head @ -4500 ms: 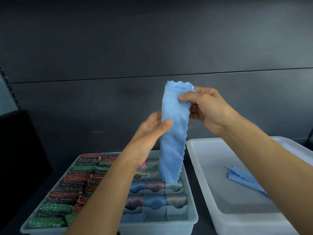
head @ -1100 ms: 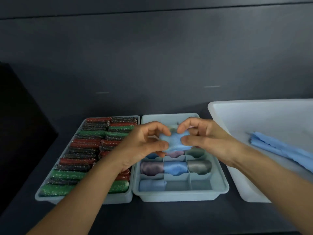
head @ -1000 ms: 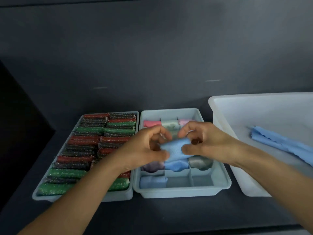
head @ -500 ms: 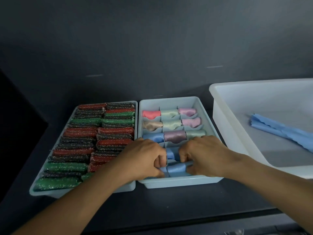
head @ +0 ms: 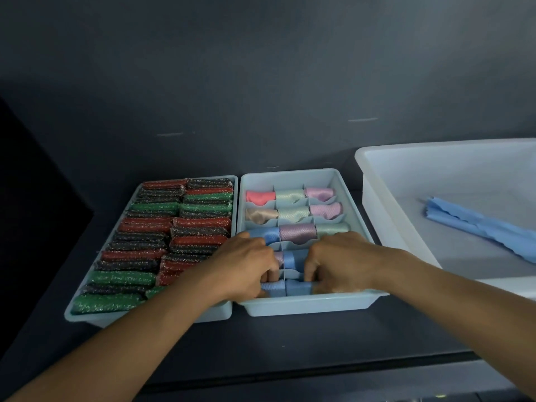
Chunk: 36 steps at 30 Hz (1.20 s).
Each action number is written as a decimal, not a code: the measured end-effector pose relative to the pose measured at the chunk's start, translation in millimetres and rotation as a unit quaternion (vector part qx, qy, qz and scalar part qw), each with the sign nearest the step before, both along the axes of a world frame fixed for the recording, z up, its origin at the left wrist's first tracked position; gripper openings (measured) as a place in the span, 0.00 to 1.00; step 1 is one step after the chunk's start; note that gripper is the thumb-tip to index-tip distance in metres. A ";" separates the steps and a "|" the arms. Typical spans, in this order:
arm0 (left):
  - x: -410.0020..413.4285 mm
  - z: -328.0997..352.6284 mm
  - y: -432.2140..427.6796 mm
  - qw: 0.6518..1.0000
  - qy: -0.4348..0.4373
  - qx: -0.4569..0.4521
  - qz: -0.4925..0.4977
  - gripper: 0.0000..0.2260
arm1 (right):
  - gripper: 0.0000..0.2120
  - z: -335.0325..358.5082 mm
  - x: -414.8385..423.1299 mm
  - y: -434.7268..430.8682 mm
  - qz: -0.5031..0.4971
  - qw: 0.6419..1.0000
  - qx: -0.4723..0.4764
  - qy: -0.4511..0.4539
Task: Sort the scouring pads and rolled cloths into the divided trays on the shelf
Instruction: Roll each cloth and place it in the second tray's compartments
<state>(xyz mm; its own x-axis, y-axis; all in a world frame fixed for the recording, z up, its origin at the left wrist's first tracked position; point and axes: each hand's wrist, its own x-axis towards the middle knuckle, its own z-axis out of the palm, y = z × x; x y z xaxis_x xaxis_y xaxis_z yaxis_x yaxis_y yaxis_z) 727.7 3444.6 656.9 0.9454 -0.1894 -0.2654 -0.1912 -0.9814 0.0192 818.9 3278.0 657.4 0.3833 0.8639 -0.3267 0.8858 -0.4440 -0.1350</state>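
A pale blue divided tray (head: 354,198) holds rolled cloths in pink, cream, lilac and blue cells. In its front row lies a rolled blue cloth (head: 295,286). My left hand (head: 243,265) and my right hand (head: 339,261) both reach down into the front cells with curled fingers, pinching that roll from either side. To the left stands a second tray (head: 87,313) packed with red, green and dark glittery scouring pads (head: 162,230).
A large white tub (head: 377,181) stands at the right with a flat blue cloth (head: 478,227) lying in it. The trays sit on a dark shelf (head: 290,343) against a dark back wall. The shelf's front edge runs below my forearms.
The blue cloth, held up as a long strip earlier, was rolled between both hands and brought down into the front row of the divided tray. Both hands have sunk lower with it.
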 end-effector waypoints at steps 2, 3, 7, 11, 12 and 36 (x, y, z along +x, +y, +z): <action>-0.2 1.9 -0.7 1.000 0.013 0.001 0.008 0.11 | 0.09 -2.2 -0.3 0.7 0.010 1.000 0.003 -0.005; 0.4 3.3 -1.2 1.000 0.019 -0.003 0.017 0.11 | 0.09 -1.5 -0.1 -0.6 0.007 1.000 0.007 0.001; 8.9 12.5 -8.0 0.991 -0.015 -0.096 0.088 0.08 | 0.08 9.2 7.6 -20.9 -0.085 0.985 0.127 0.082; 33.6 19.5 -44.1 0.955 -0.129 -0.253 0.089 0.09 | 0.08 30.1 34.2 -62.5 -0.206 0.907 0.355 0.097; 41.4 21.0 -56.9 0.946 -0.149 -0.277 0.083 0.11 | 0.08 35.8 47.7 -75.6 -0.239 0.884 0.389 0.102; 113.5 36.0 -144.8 0.712 -0.194 -0.632 0.238 0.11 | 0.18 43.5 135.5 -144.6 -0.254 0.862 0.438 -0.011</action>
